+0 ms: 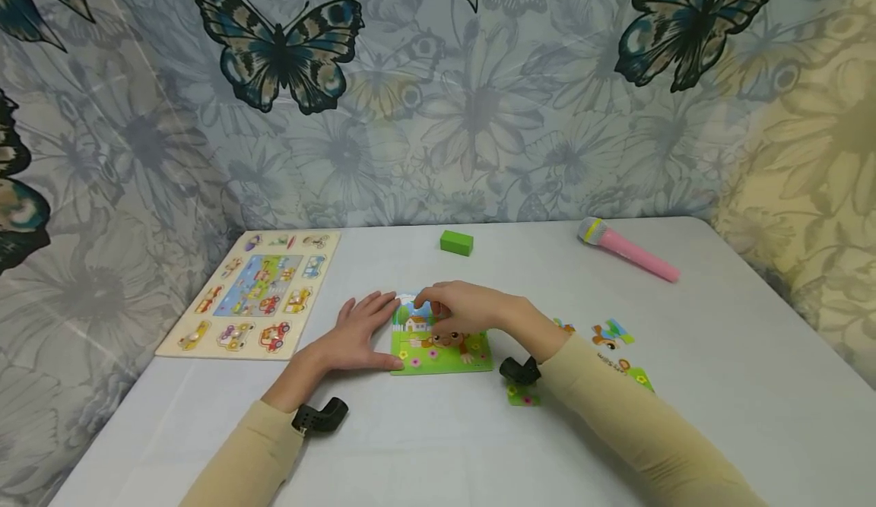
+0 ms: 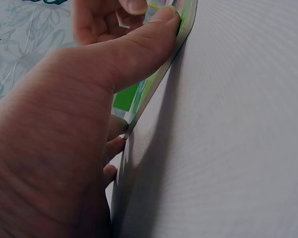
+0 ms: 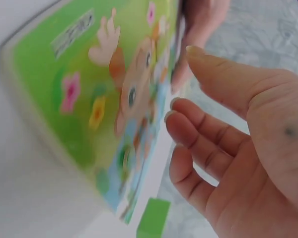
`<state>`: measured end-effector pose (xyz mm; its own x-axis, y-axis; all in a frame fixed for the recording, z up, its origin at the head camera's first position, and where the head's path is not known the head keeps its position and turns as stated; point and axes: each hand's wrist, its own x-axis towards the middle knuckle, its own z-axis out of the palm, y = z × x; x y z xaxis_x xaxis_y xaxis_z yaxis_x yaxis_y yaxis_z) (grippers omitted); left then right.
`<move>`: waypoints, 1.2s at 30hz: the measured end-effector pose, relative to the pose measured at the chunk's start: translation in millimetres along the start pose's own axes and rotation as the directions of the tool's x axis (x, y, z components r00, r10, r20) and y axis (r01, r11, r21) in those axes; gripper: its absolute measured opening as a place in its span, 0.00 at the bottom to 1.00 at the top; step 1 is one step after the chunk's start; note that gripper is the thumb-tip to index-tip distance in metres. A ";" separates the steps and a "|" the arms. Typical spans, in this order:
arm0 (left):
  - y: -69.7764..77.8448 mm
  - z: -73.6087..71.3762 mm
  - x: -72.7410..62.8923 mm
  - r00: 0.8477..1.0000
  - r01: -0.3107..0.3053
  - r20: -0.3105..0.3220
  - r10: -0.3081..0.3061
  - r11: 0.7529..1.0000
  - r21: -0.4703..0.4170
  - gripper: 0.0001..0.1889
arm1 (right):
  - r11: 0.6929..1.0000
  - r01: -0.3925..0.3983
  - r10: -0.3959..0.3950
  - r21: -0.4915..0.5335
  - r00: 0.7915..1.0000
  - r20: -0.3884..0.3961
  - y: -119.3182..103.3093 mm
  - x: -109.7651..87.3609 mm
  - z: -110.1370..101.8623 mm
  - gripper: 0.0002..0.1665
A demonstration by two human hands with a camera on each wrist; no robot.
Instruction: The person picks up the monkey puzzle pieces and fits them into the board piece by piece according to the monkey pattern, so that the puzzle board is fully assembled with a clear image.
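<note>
A picture puzzle board [image 1: 448, 362] with a cartoon animal, a house and flowers lies on the white table. My left hand [image 1: 359, 334] rests flat along its left side, fingers stretched out. The left thumb [image 2: 149, 39] presses on the board's edge in the left wrist view. Over the upper part of the board hovers my right hand [image 1: 472, 305], its fingers loosely bent. In the right wrist view, a gap shows between the right thumb [image 3: 223, 79] and the fingers, with nothing held there.
Several loose puzzle pieces [image 1: 612, 334] lie to the right, partly hidden by the right forearm; another piece [image 1: 523, 397] is below the right wrist. A larger picture board [image 1: 311, 340] lies at left. Behind are a green block [image 1: 456, 243] and a pink toy microphone [image 1: 636, 255].
</note>
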<state>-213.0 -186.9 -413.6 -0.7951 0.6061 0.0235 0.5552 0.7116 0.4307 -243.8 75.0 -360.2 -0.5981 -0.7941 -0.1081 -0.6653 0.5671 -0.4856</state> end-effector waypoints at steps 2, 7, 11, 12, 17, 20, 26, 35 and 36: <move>-0.8 -0.8 0.1 1.000 0.003 -0.001 -0.003 1.000 0.006 0.55 | 1.000 -0.007 0.007 0.023 1.000 -0.019 3.6 -7.9 -3.3 0.26; -2.4 -1.1 0.1 1.000 0.000 -0.001 0.000 1.000 0.005 0.55 | 0.998 -0.010 0.014 0.057 0.997 -0.070 17.1 -33.5 -9.2 0.25; -2.8 -0.6 0.1 1.000 0.003 0.004 -0.003 1.000 0.009 0.56 | 0.997 -0.011 0.018 0.082 0.996 -0.084 28.9 -56.5 -13.5 0.26; -2.8 -0.6 0.1 1.000 0.004 0.004 -0.004 1.000 0.011 0.56 | 0.996 -0.018 0.026 0.093 0.996 -0.084 31.4 -62.3 -14.7 0.26; -3.3 -0.7 -0.3 1.000 0.006 -0.002 -0.006 1.000 0.009 0.56 | 0.988 -0.080 0.092 0.128 0.992 -0.091 41.7 -91.0 -19.9 0.27; -3.3 -0.4 -0.6 1.000 0.007 -0.002 -0.007 1.000 -0.001 0.56 | 0.986 -0.097 0.111 0.134 0.988 -0.104 47.6 -106.6 -22.2 0.27; -3.5 1.8 -0.3 1.000 0.006 0.004 -0.006 1.000 -0.002 0.56 | 0.981 -0.123 0.142 0.148 0.982 -0.123 59.3 -132.6 -24.6 0.28; -2.4 1.0 0.6 1.000 0.003 -0.002 -0.003 1.000 0.000 0.56 | 0.968 -0.168 0.193 0.187 0.973 -0.124 71.6 -157.9 -25.1 0.27; -2.3 1.0 0.8 1.000 0.003 -0.001 -0.003 1.000 -0.002 0.56 | 0.966 -0.175 0.199 0.188 0.973 -0.120 72.5 -159.9 -24.6 0.27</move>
<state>-214.7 -187.7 -415.5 -0.7970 0.6035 0.0230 0.5523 0.7129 0.4323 -207.3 248.5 -356.8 -0.7679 -0.6331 -0.0975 -0.4543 0.6456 -0.6138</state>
